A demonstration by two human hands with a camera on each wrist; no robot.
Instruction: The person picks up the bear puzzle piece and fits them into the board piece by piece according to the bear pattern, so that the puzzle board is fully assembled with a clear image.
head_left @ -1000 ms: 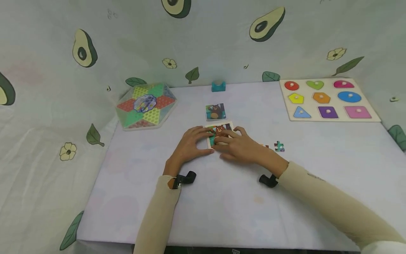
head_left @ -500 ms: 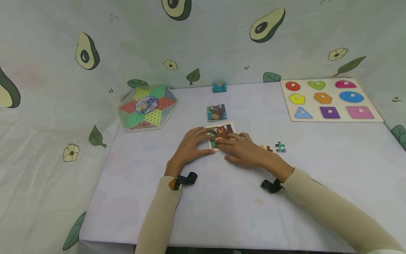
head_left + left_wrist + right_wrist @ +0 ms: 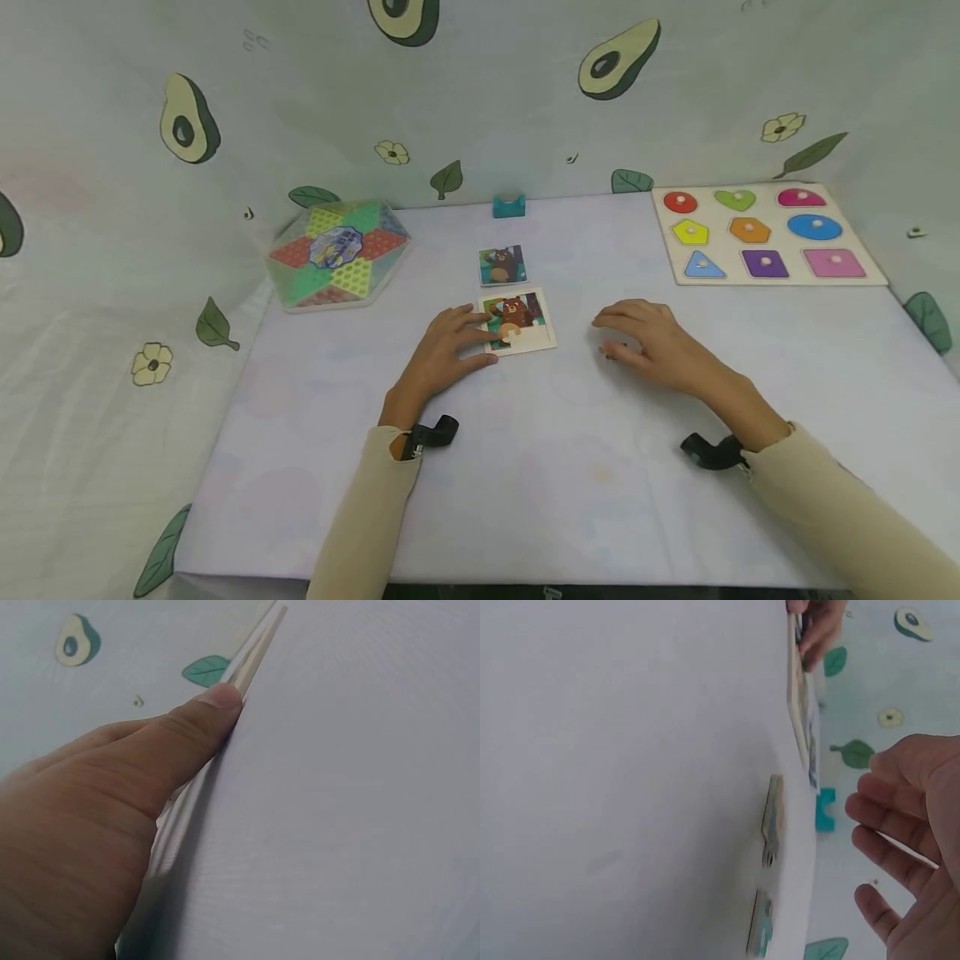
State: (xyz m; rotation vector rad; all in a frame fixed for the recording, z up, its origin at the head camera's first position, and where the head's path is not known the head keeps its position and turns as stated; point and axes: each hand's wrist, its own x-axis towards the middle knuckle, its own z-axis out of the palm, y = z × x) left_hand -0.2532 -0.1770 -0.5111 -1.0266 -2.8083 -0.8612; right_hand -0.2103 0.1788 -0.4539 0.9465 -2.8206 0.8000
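A small jigsaw puzzle board with a bear picture lies mid-table, its lower right part bare and pale. My left hand holds the board's left side, fingertips over the picture and thumb at the near corner. The left wrist view shows that thumb right at the board's edge. To the right, my right hand hovers with fingers loosely bent and nothing between them. Two loose puzzle pieces, one brownish and one teal, lie on the table below it; the hand mostly hides them in the head view.
Behind the board lies a bear picture card, with a small teal holder farther back. A hexagonal game box stands at the back left. A wooden shape board with knobbed pieces lies at the back right.
My right hand has left the puzzle board and moved right, over the loose pieces. My left hand has stayed at the board's left side.
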